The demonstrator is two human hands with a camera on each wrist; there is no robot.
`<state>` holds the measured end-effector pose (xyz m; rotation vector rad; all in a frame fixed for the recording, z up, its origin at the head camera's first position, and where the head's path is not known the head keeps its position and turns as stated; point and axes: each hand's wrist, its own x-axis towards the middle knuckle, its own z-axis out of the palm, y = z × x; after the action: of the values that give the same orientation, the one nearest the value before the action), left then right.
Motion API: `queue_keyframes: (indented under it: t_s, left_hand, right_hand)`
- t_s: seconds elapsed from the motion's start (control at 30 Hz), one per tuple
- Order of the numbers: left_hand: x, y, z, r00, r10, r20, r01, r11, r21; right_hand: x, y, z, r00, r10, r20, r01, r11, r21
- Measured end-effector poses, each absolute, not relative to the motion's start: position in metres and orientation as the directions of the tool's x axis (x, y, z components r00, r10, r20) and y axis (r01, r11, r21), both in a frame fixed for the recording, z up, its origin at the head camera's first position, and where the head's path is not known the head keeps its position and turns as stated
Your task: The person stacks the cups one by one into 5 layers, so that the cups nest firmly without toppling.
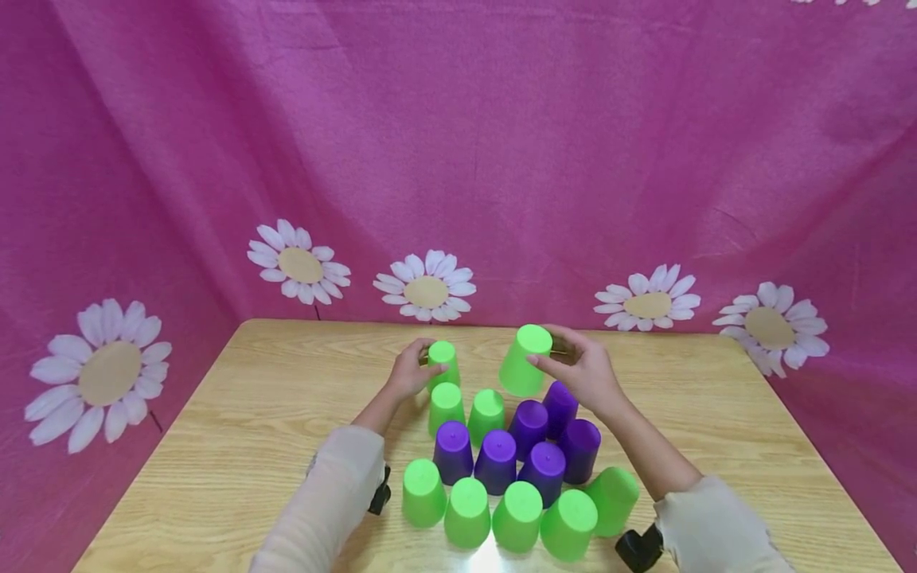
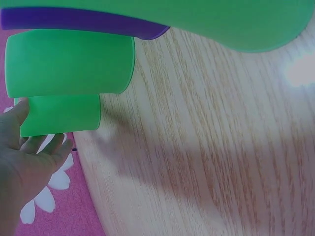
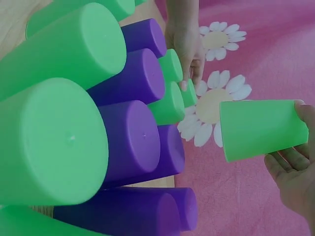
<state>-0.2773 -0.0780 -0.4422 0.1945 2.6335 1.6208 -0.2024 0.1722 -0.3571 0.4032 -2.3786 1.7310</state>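
Note:
In the head view my right hand [image 1: 583, 370] holds an upside-down green cup [image 1: 526, 362] up off the table, thumb on the near side, fingers behind it. The right wrist view shows this green cup [image 3: 263, 129] gripped near its base, with its wide mouth facing away from the hand [image 3: 298, 172]. My left hand [image 1: 414, 372] has thumb and fingers around another inverted green cup [image 1: 442, 364], the farthest in the group on the left. In the left wrist view that cup [image 2: 61, 115] sits between the thumb and fingertips of the left hand [image 2: 29, 162].
Two green cups [image 1: 446, 410] stand just nearer than the left hand. Several purple cups [image 1: 496, 463] fill the middle, and a row of green cups [image 1: 467, 513] lines the front. One green cup [image 1: 614, 501] leans at the right. The wooden table [image 1: 236, 446] meets a pink daisy-print cloth [image 1: 501, 159].

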Motion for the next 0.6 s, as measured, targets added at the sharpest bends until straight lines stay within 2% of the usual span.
queue_keyframes:
  t_s: [0.33,0.6]
  left_hand:
    - [-0.272,-0.091,-0.443,-0.996,0.093,-0.012,0.031,0.440,0.898]
    - [-0.259,-0.100,-0.445,-0.998,0.052,-0.031,-0.010,0.360,0.933]
  right_hand:
    - [-0.207,0.164,-0.358,-0.951,-0.092,0.294,-0.308,0.304,-0.902]
    - [-0.211,0.159,-0.366,-0.954,-0.062,0.295,-0.299,0.312,-0.902]
